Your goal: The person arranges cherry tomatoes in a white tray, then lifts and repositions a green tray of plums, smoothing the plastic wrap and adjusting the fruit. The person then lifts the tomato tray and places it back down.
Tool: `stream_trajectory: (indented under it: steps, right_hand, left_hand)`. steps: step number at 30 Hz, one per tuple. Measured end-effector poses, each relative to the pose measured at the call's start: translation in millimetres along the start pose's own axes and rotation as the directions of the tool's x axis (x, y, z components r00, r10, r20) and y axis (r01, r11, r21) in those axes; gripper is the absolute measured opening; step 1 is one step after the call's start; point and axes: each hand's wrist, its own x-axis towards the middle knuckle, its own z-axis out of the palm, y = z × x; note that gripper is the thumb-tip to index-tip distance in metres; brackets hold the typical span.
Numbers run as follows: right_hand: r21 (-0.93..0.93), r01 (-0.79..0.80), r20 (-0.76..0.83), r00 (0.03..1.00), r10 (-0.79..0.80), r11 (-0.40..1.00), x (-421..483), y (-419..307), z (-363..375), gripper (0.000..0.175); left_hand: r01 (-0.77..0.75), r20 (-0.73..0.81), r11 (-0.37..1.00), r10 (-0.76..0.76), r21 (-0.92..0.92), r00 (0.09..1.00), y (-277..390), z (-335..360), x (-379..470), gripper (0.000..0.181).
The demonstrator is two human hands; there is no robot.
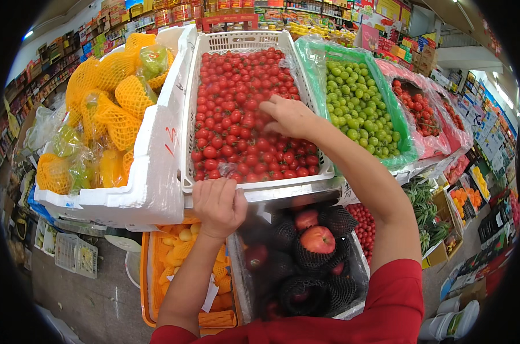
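A white plastic crate (pixel 260 185) full of red cherry tomatoes (pixel 225 112) stands before me. Over its right half, my right hand (pixel 288 117) reaches down with bent fingers at the tomatoes; some fruit near the fingertips is blurred, and whether one is held cannot be told. My left hand (pixel 220 206) is closed on the front rim of the crate at its left corner. Scraps of clear plastic lie among the tomatoes. Right of the crate, green round fruit (pixel 359 107) fills a box lined with green plastic.
A white foam box (pixel 156 150) of fruit in yellow foam nets stands at the left. Below are an orange crate (pixel 146 275) and a box of apples (pixel 318 240) in black nets. Pink-lined boxes of red tomatoes (pixel 417 109) stand at the right, stocked shelves behind.
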Motion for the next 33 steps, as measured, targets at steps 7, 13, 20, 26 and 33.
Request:
stream_trajectory:
  steps: [7,13,20,26,33]
  right_hand:
    - [-0.077,-0.034,-0.039,0.999,0.031,0.996,-13.4,-0.2,-16.0,0.026]
    - [0.167,0.099,0.282,0.948,-0.144,0.981,-44.0,-22.6,-10.7,0.017]
    - [0.147,0.193,0.317,0.920,-0.231,0.970,-40.8,-24.8,3.3,0.029]
    - [0.111,0.136,0.420,0.891,-0.171,0.984,-36.9,-29.9,1.8,0.031]
    - [-0.038,0.194,0.316,0.933,-0.173,0.980,-33.9,-39.8,15.2,0.023]
  left_hand:
    - [0.001,0.004,1.000,-0.001,-0.001,1.000,0.2,-1.1,-0.2,0.023]
    - [0.011,-0.005,1.000,-0.011,0.017,1.000,0.9,0.5,-0.8,0.022]
    - [0.026,0.012,1.000,-0.026,-0.013,1.000,1.7,-0.6,-0.3,0.024]
    - [0.013,-0.019,1.000,-0.013,0.009,1.000,0.6,1.5,-1.0,0.022]
    - [0.019,-0.009,1.000,-0.019,-0.010,1.000,1.9,0.4,0.6,0.020]
